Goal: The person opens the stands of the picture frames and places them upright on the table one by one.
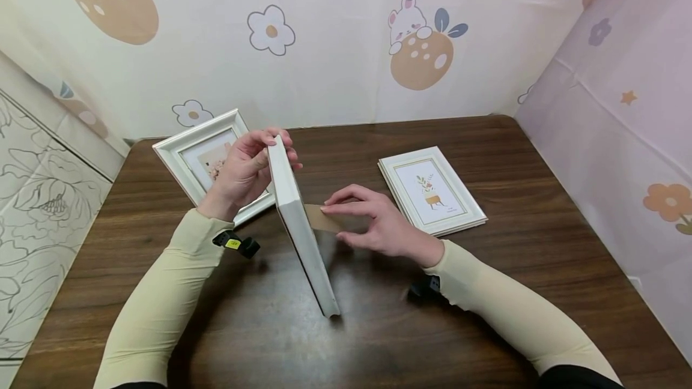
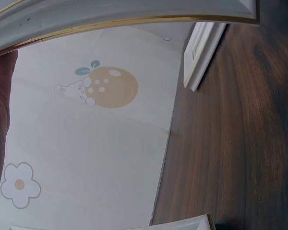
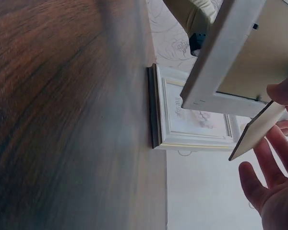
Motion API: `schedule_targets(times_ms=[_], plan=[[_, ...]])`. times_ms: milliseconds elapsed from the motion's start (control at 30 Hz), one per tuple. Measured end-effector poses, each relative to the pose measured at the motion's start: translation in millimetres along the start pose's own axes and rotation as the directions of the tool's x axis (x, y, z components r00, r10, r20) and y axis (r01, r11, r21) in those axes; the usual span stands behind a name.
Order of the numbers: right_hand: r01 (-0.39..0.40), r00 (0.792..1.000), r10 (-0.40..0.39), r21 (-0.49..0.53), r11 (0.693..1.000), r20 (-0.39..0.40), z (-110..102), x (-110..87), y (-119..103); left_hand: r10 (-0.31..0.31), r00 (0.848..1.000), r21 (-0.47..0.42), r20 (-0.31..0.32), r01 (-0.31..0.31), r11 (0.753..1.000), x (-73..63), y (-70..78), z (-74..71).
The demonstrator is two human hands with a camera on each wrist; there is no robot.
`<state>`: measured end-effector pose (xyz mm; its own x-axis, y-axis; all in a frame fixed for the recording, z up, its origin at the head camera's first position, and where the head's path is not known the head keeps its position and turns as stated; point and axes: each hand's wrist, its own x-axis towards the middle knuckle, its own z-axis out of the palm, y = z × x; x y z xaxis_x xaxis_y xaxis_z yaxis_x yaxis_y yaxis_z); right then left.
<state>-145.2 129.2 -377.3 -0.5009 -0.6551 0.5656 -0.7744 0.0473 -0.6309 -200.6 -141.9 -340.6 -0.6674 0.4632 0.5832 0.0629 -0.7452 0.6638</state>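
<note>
My left hand (image 1: 245, 167) grips the upper end of a white picture frame (image 1: 294, 209), held edge-on and upright. In the left wrist view its gilt-lined front border (image 2: 125, 17) crosses the top. On its back, a thin brown easel leg (image 3: 259, 132) stands out from the tan backing board (image 3: 261, 52). My right hand (image 1: 378, 221) pinches that leg between thumb and fingers. Whether the frame's lower corner touches the table cannot be told. Just behind my left hand, a second white frame (image 1: 191, 143) with a floral picture leans upright.
At the right lie white frames (image 1: 435, 191), stacked flat, the top one showing a potted-plant print. The dark wooden table (image 1: 519, 209) meets a patterned curtain (image 1: 335, 65) at the back and another fabric (image 1: 638, 107) at the right.
</note>
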Motion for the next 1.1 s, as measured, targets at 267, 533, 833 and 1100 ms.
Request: schedule_targets(times_ms=[267,533,833,1100], plan=[[0.003,1.0,-0.003,0.007,1.0,0.004,-1.5,-1.3,1.6,-0.025,1.0,0.012,0.016,0.024,1.0,-1.4,0.3,-2.0],[-0.003,1.0,0.003,-0.001,1.0,0.016,-3.2,-2.5,1.7,-0.059,0.998,0.049,0.038,0.057,0.997,-1.7,1.5,-1.0],[-0.011,1.0,0.011,-0.003,1.0,0.026,-4.3,-2.4,0.5,-0.08,0.993,0.052,0.083,0.076,0.996,-2.3,1.3,-3.5],[-0.025,0.999,0.025,0.004,1.0,0.031,-1.5,-3.0,0.5,-0.036,0.998,0.035,0.051,0.034,0.999,-1.6,1.4,-1.0]])
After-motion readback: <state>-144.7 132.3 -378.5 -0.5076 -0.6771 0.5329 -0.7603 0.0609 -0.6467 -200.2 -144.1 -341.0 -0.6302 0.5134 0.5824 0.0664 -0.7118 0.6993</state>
